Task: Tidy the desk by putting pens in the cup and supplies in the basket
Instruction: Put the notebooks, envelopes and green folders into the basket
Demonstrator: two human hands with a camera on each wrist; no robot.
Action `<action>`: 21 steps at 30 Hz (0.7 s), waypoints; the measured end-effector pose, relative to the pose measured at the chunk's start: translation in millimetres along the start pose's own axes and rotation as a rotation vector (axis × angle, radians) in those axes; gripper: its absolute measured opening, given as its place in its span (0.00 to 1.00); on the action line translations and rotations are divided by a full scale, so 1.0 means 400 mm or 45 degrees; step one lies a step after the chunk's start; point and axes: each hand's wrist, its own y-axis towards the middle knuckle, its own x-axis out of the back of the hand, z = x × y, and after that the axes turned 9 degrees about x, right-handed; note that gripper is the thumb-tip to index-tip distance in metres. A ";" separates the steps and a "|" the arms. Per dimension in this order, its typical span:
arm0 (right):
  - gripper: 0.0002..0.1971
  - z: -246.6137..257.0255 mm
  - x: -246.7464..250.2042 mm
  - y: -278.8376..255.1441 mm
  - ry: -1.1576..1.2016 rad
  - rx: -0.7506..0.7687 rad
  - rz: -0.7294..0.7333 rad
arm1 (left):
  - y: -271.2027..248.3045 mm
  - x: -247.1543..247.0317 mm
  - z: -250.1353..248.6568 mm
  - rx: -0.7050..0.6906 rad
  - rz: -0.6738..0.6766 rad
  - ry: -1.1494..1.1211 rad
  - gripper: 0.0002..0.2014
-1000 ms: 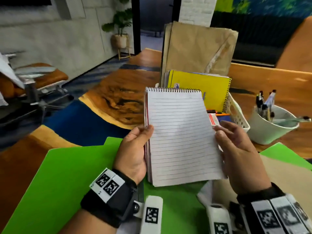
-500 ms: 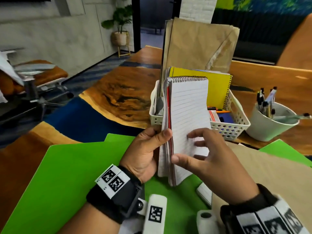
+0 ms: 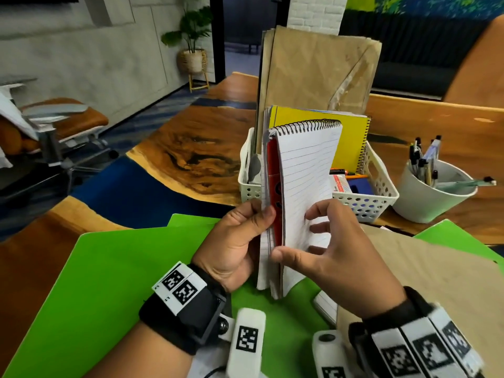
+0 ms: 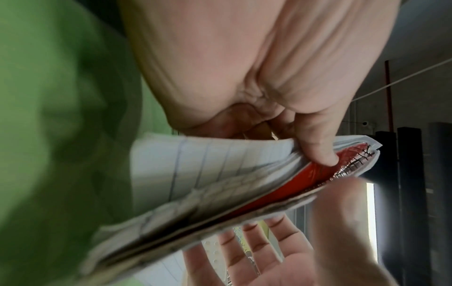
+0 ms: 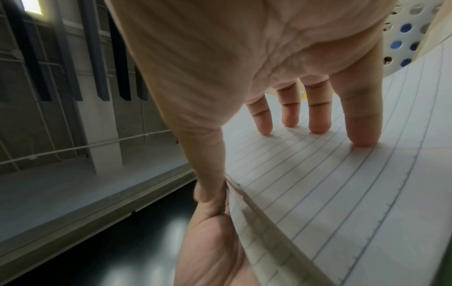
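Note:
A spiral notepad (image 3: 308, 173) with lined pages and a red cover stands upright above the green folder, just in front of the white basket (image 3: 381, 192). My left hand (image 3: 261, 222) grips its left side, thumb on the red cover (image 4: 315, 170). My right hand (image 3: 300, 238) pinches the front pages: fingers lie straight on the lined page (image 5: 342, 193), thumb at the page edge. The white cup (image 3: 425, 203) to the right of the basket holds several pens (image 3: 420, 162).
The basket holds a yellow spiral notebook (image 3: 349, 140), tall brown envelopes (image 3: 313, 72) and small supplies. Green folders (image 3: 122, 282) and a brown envelope (image 3: 436, 282) cover the near desk. A small pad (image 3: 324, 306) lies under my right wrist. An office chair (image 3: 62, 126) stands left.
The notepad turned from facing me to nearly edge-on and rose toward the basket. My right hand moved from its right edge onto the page face, thumb at the front edge.

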 end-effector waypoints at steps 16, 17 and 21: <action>0.10 0.087 0.276 -0.036 -0.533 0.157 -0.208 | 0.012 0.005 -0.064 -0.589 -0.545 0.632 0.08; 0.09 0.074 0.290 -0.033 -0.554 0.151 -0.295 | 0.007 -0.001 -0.075 -0.598 -0.535 0.678 0.09; 0.09 0.009 0.328 -0.023 -0.619 0.141 -0.653 | -0.042 -0.055 -0.137 -0.670 -0.507 1.011 0.10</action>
